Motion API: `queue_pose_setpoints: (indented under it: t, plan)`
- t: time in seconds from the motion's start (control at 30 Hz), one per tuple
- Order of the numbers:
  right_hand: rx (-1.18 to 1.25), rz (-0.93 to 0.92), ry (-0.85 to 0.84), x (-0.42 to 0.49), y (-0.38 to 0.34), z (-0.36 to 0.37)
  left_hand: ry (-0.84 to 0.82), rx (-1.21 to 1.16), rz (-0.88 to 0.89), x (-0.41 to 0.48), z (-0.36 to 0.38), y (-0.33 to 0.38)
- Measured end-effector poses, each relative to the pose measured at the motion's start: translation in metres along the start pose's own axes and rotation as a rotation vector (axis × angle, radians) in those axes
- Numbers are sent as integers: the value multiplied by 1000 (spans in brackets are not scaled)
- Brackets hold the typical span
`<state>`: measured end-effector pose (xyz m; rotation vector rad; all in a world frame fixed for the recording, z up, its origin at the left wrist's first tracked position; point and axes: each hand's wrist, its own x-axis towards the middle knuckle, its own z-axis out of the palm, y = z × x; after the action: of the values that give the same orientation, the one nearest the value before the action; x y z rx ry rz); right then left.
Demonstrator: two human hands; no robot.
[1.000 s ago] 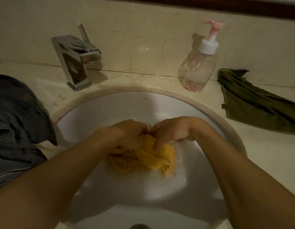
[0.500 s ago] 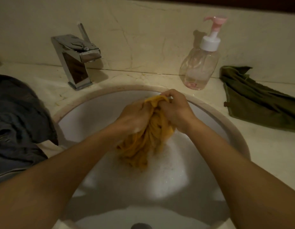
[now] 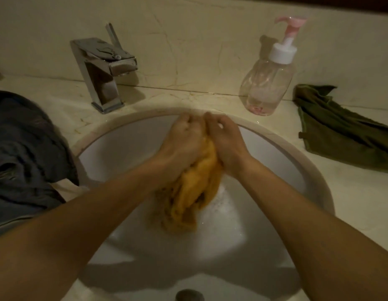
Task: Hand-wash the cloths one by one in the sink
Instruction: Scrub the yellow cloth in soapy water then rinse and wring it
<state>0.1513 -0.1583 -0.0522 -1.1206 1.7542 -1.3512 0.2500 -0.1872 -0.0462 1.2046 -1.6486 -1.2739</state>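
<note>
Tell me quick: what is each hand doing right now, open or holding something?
Left hand: fingers curled, gripping the bunched wet yellow-orange cloth.
Right hand: fingers curled, gripping the same cloth from the other side.

Chrome tap point(image 3: 104, 70) stood far left on the marble counter point(image 3: 351, 203); clear pump bottle point(image 3: 268, 83), pink nozzle, stood far right, near the wall point(image 3: 199, 40).

Both hands, left point(image 3: 184, 140) and right point(image 3: 226, 140), grip a yellow cloth point(image 3: 193, 192) above the sink point(image 3: 275, 213).
</note>
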Motion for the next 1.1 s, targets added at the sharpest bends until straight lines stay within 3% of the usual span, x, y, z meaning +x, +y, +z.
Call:
queue_pose_setpoints:
  t: [0.1, 0.23, 0.33, 0.43, 0.53, 0.7, 0.8, 0.93, 1.1]
  plan:
    - [51, 91, 77, 10, 13, -6, -71, 35, 69, -11, 13, 2]
    - [77, 29, -10, -16, -4, 13, 31, 136, 16, 6, -10, -7]
    - [123, 12, 20, -19, -2, 25, 86, 19, -2, 5, -16, -7]
    - [185, 114, 120, -2, 8, 11, 16, 34, 56, -9, 6, 0]
    - [319, 226, 86, 2, 8, 0, -37, 68, 87, -8, 14, -1]
    - [232, -99, -5, -24, -9, 22, 71, 109, 32, 14, -15, -23]
    - [178, -57, 19, -17, -4, 16, 58, 81, 49, 9, -10, -17]
    - [287, 215, 40, 4, 7, -4, -52, 100, 106, -11, 18, -5]
    - [266, 47, -50, -15, -3, 18, 23, 2, -23, 5, -9, -10]
